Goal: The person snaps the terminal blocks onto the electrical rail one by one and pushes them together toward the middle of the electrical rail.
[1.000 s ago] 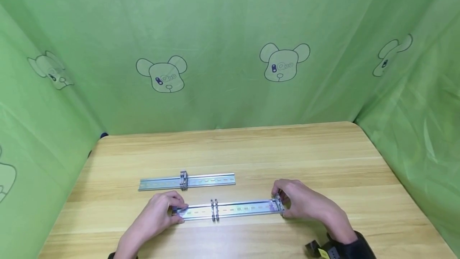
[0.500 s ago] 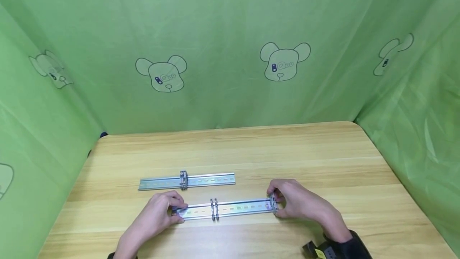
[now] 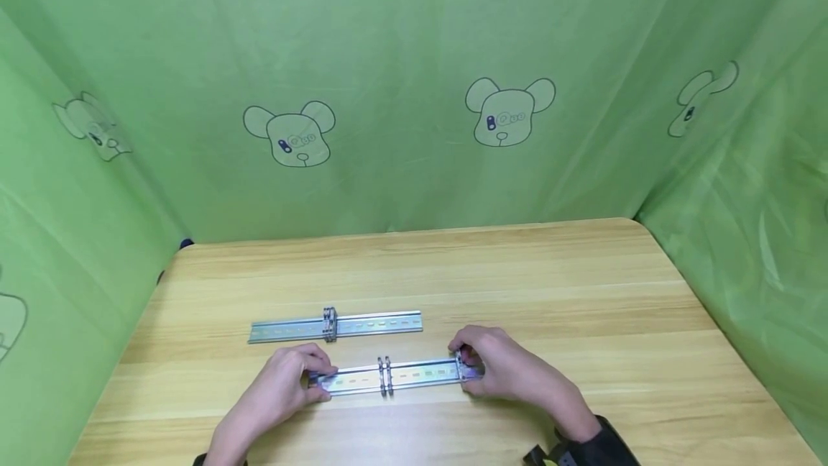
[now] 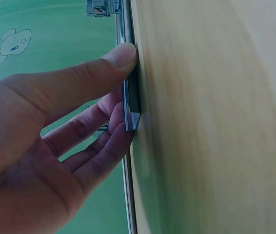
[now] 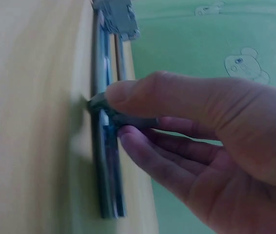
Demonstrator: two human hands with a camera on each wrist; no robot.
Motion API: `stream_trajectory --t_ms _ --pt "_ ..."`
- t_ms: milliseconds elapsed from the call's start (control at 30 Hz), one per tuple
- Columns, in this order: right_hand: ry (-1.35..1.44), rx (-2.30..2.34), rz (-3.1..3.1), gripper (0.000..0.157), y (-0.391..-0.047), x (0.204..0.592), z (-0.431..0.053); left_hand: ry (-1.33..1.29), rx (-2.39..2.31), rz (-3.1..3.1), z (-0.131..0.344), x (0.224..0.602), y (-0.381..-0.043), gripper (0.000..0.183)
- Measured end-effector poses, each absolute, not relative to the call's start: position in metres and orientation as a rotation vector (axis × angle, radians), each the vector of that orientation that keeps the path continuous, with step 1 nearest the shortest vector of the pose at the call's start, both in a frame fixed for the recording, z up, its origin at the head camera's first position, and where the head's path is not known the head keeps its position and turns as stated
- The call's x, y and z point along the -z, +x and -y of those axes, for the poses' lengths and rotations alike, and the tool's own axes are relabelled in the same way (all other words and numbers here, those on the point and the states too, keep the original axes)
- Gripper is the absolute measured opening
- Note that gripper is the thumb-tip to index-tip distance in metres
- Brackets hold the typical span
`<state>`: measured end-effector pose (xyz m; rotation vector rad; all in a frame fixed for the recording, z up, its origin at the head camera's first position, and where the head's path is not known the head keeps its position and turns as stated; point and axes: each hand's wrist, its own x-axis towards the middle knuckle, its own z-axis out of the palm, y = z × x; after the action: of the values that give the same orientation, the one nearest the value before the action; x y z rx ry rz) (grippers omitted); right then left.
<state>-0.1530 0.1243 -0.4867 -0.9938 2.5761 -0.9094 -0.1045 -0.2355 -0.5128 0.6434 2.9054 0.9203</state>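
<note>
A slotted metal DIN rail (image 3: 423,374) lies on the table, with two thin grey terminal blocks (image 3: 384,377) clipped across it left of its middle. My left hand (image 3: 281,383) pinches the rail's left end between thumb and fingers; in the left wrist view the rail end (image 4: 132,114) shows below the thumb. With thumb and fingers my right hand (image 3: 511,372) pinches another grey terminal block (image 3: 460,367), seated across the same rail near its right end. The right wrist view shows this block (image 5: 99,102) partly covered by the thumb, and bare rail (image 5: 109,180) beyond it.
Behind the near rail lies a second DIN rail (image 3: 382,324), with a small stack of grey terminal blocks (image 3: 330,324) near its middle. The wooden table (image 3: 517,272) ends at green curtains (image 3: 401,185) at the back and sides.
My right hand has moved left along the rail with the terminal block, from the rail's right end inward. The left hand and the other blocks stay in place.
</note>
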Motion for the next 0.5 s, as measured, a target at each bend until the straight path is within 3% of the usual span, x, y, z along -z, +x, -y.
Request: stream_trajectory --t_ms 500 --pt "-1.069 1.007 -2.623 0.051 -0.145 0.504 -0.091 0.635 -0.936 -2.904 0.236 0.515 -0.105 0.029"
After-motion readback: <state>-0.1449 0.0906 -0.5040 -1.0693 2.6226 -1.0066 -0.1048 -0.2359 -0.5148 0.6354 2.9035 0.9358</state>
